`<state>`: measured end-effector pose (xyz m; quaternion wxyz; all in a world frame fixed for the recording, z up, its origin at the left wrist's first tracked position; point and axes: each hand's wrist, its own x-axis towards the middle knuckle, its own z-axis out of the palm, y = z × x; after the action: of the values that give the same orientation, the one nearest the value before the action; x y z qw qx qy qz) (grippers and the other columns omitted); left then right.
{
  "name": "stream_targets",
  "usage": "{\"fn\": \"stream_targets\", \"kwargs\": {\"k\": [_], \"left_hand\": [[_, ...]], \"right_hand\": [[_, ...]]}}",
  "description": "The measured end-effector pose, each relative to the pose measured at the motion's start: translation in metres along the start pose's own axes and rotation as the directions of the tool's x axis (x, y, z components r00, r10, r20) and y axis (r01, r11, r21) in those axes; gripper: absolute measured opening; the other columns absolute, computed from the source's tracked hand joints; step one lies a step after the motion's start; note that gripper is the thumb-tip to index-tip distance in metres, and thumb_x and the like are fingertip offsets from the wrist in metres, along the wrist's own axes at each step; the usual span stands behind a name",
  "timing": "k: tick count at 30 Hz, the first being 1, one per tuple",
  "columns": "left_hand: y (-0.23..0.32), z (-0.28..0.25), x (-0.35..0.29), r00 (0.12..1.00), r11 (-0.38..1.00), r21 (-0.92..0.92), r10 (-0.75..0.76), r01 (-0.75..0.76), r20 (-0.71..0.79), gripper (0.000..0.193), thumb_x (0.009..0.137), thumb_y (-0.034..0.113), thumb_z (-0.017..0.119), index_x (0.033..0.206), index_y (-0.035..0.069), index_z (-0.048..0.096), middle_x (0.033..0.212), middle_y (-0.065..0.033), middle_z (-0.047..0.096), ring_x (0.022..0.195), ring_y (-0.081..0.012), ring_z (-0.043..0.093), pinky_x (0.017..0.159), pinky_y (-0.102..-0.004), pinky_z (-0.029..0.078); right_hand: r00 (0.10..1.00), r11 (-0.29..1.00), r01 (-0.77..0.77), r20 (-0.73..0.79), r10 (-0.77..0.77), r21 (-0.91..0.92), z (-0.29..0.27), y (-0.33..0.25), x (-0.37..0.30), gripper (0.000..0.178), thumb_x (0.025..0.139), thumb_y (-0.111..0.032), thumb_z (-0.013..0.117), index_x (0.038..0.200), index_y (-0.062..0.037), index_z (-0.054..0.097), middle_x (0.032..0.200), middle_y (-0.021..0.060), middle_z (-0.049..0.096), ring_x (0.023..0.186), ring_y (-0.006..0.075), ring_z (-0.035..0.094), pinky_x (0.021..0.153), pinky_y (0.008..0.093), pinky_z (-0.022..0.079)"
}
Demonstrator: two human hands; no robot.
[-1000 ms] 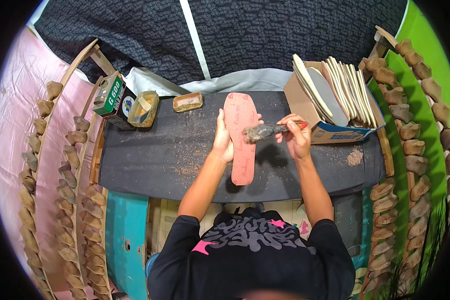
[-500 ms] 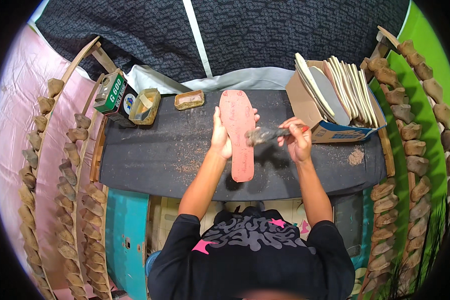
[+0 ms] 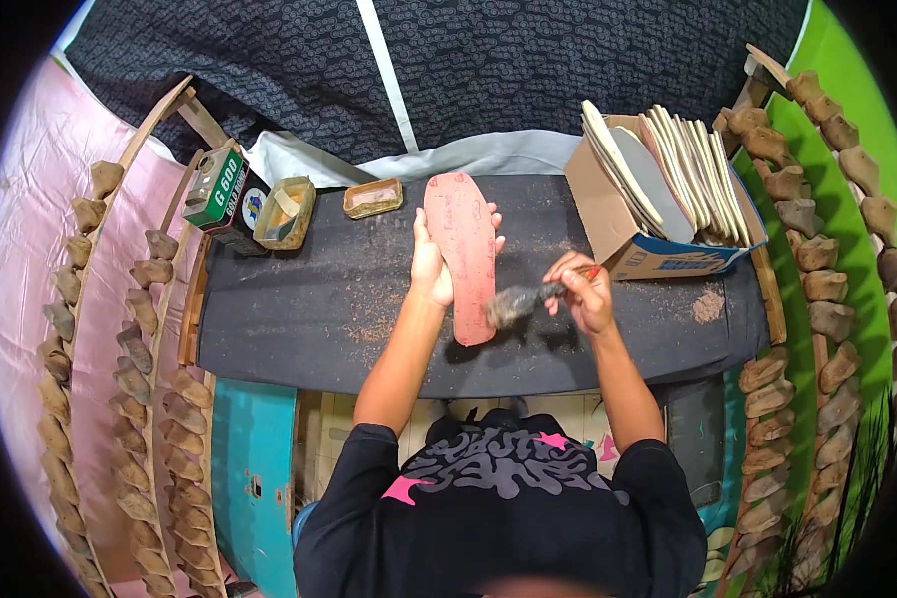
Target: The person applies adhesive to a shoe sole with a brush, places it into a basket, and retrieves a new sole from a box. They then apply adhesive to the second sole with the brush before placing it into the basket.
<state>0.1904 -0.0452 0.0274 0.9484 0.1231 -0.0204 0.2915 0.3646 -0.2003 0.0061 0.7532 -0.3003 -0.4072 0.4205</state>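
Note:
My left hand [image 3: 433, 269] grips a flat reddish-pink shoe sole pattern [image 3: 461, 249], thumb on its left edge and fingertips showing past the right edge. Handwriting marks its face, and its long axis points away from me. In my right hand [image 3: 583, 296] is a paintbrush [image 3: 528, 299] with a red-tipped handle, held between thumb and fingers. The brush's grey, clumped bristles lie at the lower right edge of the sole pattern; whether they press on it I cannot tell.
Crumbs litter the dark-covered table [image 3: 319, 309]. At the back left stand a green and black can [image 3: 231, 194], an open yellowish container [image 3: 287, 229] and a small tray [image 3: 373, 207]. A cardboard box [image 3: 658, 261] of pale soles is at right. Racks of wooden shoe lasts [image 3: 824, 286] flank both sides.
The sole pattern has shifted slightly left and away from me with my left hand. The brush has moved down toward the pattern's near end.

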Motion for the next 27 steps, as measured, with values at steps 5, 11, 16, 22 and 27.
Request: {"fn": "stream_targets", "kwargs": {"k": [5, 11, 16, 22, 27], "left_hand": [[0.002, -0.009, 0.000, 0.999, 0.999, 0.026, 0.036, -0.035, -0.041, 0.076, 0.091, 0.065, 0.019, 0.138, 0.007, 0.035, 0.130, -0.0207, 0.048, 0.116, -0.0357, 0.050, 0.097, -0.0544, 0.041], [0.006, -0.012, -0.002, 0.999, 0.999, -0.020, 0.045, -0.045, -0.005, 0.076, 0.091, 0.065, 0.020, 0.138, 0.008, 0.035, 0.130, -0.0206, 0.048, 0.117, -0.0356, 0.050, 0.097, -0.0538, 0.042], [0.003, -0.015, -0.003, 0.998, 0.994, 0.104, 0.031, -0.025, -0.057, 0.079, 0.091, 0.066, 0.018, 0.138, 0.005, 0.034, 0.130, -0.0202, 0.048, 0.116, -0.0342, 0.050, 0.096, -0.0524, 0.043], [0.004, -0.024, -0.006, 0.997, 0.991, 0.116, -0.074, 0.070, 0.028, 0.080, 0.090, 0.066, 0.018, 0.137, 0.003, 0.034, 0.128, -0.0202, 0.049, 0.115, -0.0340, 0.051, 0.092, -0.0512, 0.047], [0.001, -0.013, -0.009, 0.993, 0.980, 0.199, 0.031, -0.008, -0.113, 0.080, 0.091, 0.066, 0.017, 0.137, 0.003, 0.034, 0.128, -0.0200, 0.049, 0.115, -0.0334, 0.051, 0.092, -0.0504, 0.047]], "right_hand": [[0.993, 0.991, -0.086, 0.076, 0.094, -0.103, -0.001, 0.002, -0.006, 0.016, 0.088, -0.008, 0.051, 0.083, 0.0056, 0.056, 0.084, 0.0176, 0.057, 0.056, 0.0195, 0.060, 0.044, 0.0267, 0.051], [0.996, 0.996, -0.061, 0.054, 0.065, -0.072, 0.007, 0.003, -0.003, 0.015, 0.088, -0.008, 0.051, 0.083, 0.0053, 0.056, 0.084, 0.0178, 0.057, 0.056, 0.0195, 0.060, 0.045, 0.0270, 0.052], [0.994, 0.998, -0.064, 0.095, 0.061, 0.025, 0.009, 0.000, 0.004, 0.014, 0.089, -0.006, 0.050, 0.082, 0.0041, 0.056, 0.084, 0.0176, 0.058, 0.055, 0.0202, 0.059, 0.044, 0.0277, 0.051], [0.990, 0.994, 0.108, -0.094, -0.107, 0.011, 0.021, 0.011, 0.025, 0.014, 0.091, -0.011, 0.051, 0.089, 0.0021, 0.054, 0.087, 0.0167, 0.058, 0.061, 0.0205, 0.060, 0.048, 0.0293, 0.051], [0.950, 0.966, -0.238, 0.184, 0.254, -0.104, 0.019, 0.024, -0.001, 0.016, 0.087, -0.010, 0.053, 0.079, 0.0030, 0.054, 0.082, 0.0171, 0.058, 0.052, 0.0196, 0.059, 0.042, 0.0283, 0.050]]}}
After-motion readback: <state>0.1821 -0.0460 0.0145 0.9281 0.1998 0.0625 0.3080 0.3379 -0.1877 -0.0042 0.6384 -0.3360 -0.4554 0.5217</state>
